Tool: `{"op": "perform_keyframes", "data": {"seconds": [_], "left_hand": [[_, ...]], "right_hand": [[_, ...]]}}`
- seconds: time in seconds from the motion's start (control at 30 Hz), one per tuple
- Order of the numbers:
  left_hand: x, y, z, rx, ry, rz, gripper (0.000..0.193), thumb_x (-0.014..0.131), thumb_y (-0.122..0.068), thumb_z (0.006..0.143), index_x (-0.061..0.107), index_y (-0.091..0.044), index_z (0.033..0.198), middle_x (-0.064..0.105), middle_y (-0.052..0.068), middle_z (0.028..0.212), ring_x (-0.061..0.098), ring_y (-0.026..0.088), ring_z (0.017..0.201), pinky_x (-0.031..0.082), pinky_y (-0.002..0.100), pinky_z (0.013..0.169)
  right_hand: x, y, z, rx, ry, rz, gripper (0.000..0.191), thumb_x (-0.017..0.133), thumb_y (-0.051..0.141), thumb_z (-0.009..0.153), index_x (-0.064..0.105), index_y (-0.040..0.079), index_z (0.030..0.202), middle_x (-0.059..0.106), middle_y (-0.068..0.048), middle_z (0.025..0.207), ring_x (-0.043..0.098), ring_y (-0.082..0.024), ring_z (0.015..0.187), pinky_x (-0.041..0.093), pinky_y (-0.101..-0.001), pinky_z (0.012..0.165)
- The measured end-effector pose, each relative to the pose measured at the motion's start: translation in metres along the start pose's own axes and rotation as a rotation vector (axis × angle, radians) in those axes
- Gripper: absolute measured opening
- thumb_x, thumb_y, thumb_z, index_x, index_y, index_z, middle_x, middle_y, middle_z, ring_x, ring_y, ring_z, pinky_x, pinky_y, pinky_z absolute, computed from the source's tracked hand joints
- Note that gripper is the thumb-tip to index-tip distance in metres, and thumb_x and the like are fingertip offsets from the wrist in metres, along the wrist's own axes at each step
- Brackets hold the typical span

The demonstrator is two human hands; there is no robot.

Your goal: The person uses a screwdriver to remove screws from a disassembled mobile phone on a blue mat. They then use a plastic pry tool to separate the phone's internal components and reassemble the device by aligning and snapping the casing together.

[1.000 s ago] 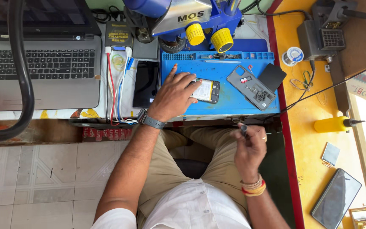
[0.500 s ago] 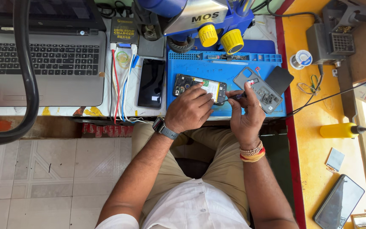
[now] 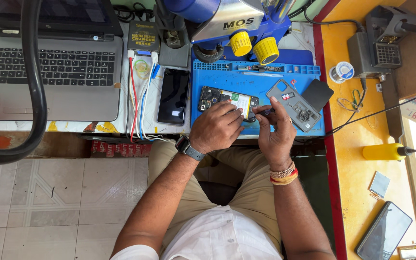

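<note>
A grey laptop (image 3: 49,72) sits open at the far left of the surface (image 3: 357,125), with a thick black hose (image 3: 33,96) looping across its keyboard; just right of it lie red, white and blue cables (image 3: 139,96), then a dark phone (image 3: 173,96) face up; a blue microscope (image 3: 227,24) with two yellow knobs (image 3: 253,47) stands behind; on the yellow part rest a solder spool (image 3: 343,71), a yellow bottle (image 3: 386,151) lying on its side, and another phone (image 3: 383,231).

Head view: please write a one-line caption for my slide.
Left hand steadies an opened phone on a blue mat while the right hand works a small tool.
</note>
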State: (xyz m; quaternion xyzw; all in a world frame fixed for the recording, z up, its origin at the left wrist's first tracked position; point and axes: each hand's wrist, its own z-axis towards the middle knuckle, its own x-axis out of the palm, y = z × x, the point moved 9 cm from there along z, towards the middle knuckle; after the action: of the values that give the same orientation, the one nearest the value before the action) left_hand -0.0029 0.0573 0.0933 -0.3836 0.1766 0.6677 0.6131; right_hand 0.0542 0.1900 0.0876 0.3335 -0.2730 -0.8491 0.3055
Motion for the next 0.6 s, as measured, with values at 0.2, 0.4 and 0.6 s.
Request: {"op": "perform_keyframes", "data": {"seconds": [0.2,0.4,0.6], "left_hand": [[-0.002,0.0,0.0,-0.003,-0.008,-0.003,0.026,0.08,-0.018,0.084,0.076,0.002,0.102,0.075,0.011,0.112,0.065,0.028,0.111,0.052,0.046,0.104],[-0.008,0.001,-0.004,0.002,-0.061,0.014,0.024,0.077,-0.018,0.085,0.075,0.002,0.098,0.074,0.013,0.11,0.065,0.028,0.107,0.053,0.044,0.1],[-0.012,0.008,-0.012,-0.026,-0.068,-0.004,0.019,0.076,-0.019,0.085,0.073,-0.002,0.093,0.072,0.008,0.106,0.066,0.027,0.106,0.054,0.043,0.101]], "right_hand": [[-0.004,0.009,0.005,-0.04,-0.007,-0.045,0.053,0.076,-0.01,0.095,0.055,0.003,0.142,0.072,-0.016,0.112,0.077,-0.021,0.103,0.065,-0.03,0.085],[-0.001,0.036,0.013,-0.153,-0.052,-0.165,0.053,0.083,-0.011,0.089,0.062,0.006,0.135,0.073,-0.015,0.107,0.075,-0.023,0.096,0.058,-0.0342,0.087],[0.024,0.047,0.027,0.001,0.15,0.191,0.038,0.054,-0.012,0.099,0.053,-0.001,0.135,0.07,-0.02,0.121,0.072,-0.025,0.109,0.057,-0.0339,0.093]]}}
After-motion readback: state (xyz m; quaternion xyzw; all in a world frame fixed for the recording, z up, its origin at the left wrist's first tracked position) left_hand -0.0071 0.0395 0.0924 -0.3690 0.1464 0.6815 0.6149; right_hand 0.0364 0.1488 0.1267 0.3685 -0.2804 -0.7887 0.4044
